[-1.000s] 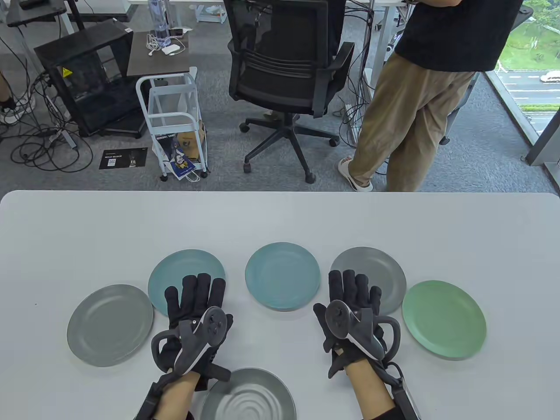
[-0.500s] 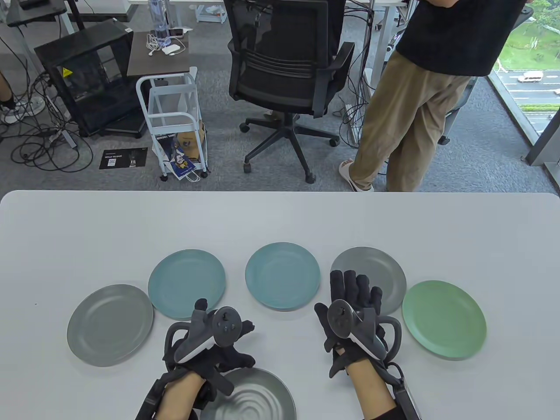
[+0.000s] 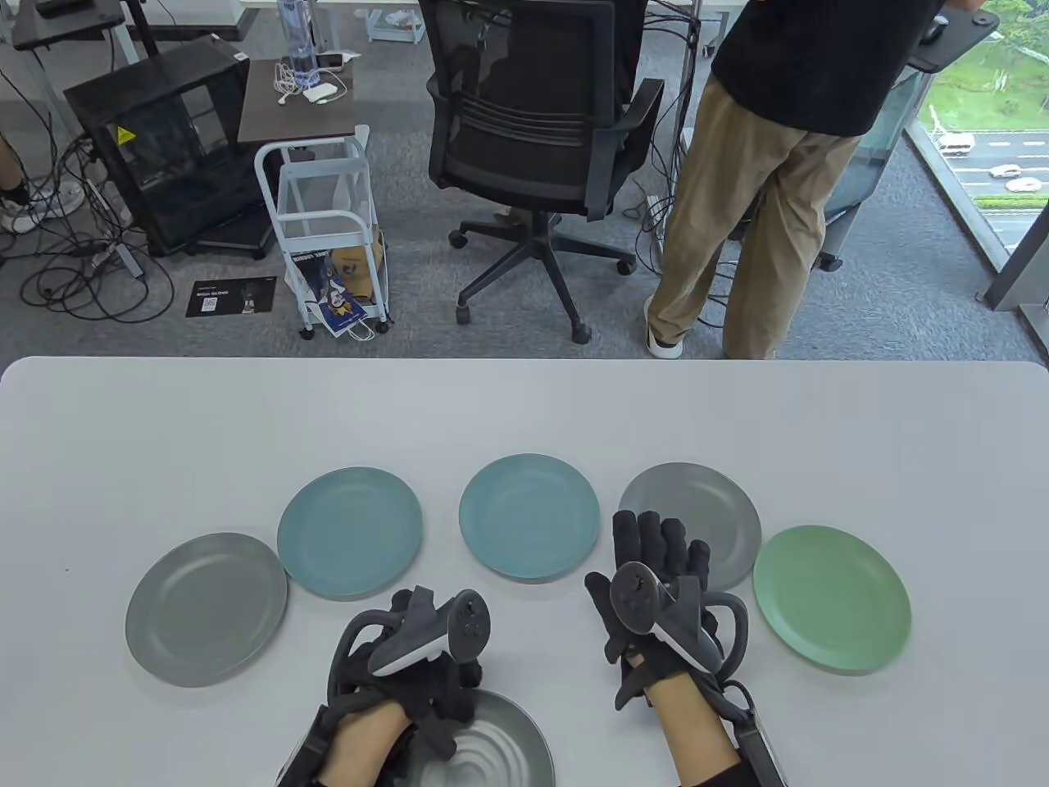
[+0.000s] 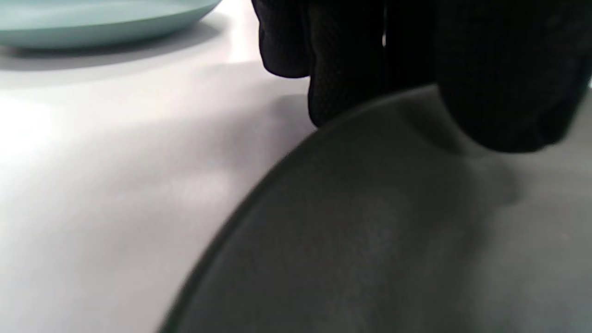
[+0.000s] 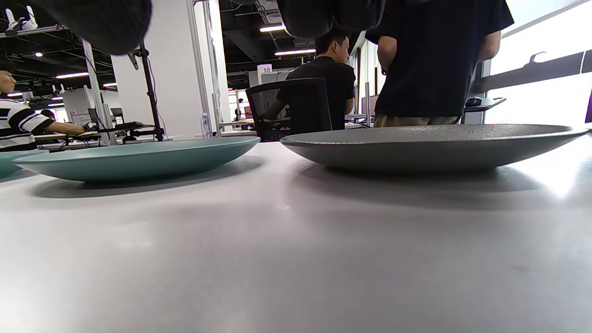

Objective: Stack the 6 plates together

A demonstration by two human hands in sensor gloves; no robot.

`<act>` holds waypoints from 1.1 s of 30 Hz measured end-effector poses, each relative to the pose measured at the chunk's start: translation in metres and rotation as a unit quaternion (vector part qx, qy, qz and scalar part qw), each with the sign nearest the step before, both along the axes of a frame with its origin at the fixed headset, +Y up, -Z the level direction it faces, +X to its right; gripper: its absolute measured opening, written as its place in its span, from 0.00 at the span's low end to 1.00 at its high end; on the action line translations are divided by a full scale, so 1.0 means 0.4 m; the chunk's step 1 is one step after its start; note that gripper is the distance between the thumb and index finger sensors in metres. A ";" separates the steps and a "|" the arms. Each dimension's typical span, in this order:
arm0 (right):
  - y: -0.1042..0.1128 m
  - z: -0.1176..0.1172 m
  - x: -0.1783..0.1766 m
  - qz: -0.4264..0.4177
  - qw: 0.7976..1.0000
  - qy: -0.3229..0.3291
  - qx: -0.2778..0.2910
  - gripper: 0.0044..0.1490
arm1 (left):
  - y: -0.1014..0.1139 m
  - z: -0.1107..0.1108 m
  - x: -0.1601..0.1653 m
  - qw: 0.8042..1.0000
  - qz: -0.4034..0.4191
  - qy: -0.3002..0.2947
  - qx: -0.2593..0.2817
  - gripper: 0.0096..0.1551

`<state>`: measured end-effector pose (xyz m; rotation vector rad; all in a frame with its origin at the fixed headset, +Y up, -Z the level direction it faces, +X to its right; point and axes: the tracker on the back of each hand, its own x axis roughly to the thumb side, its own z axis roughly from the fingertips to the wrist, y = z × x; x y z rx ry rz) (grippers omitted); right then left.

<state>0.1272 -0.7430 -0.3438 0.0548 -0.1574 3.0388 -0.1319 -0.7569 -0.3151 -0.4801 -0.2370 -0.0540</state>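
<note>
Plates unlabelled; left hand pinches the near grey plate (right hand spread flat).

Your left hand lies curled over the far rim of the near grey plate. Your right hand rests flat, fingers spread, tips over the near edge of another grey plate. A green plate sits to its right, a blue plate between your hands.
</note>
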 end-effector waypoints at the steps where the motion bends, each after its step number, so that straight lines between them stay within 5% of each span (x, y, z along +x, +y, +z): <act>1: 0.000 0.000 0.000 0.000 1.000 0.000 -0.001 0.51 | -0.004 -0.001 -0.001 1.000 0.000 0.002 -0.008 0.28; 16: 0.007 0.006 -0.012 -0.038 0.998 0.036 0.023 0.49 | -0.008 -0.013 -0.028 0.997 0.050 0.022 -0.048 0.23; 22: 0.030 0.015 -0.041 -0.068 0.993 0.088 0.043 0.39 | 0.003 -0.023 -0.059 0.995 0.089 0.038 -0.039 0.23; 33: 0.038 0.034 -0.157 -0.154 0.949 0.255 -0.100 0.38 | 0.037 -0.029 -0.106 0.987 0.148 0.060 -0.010 0.23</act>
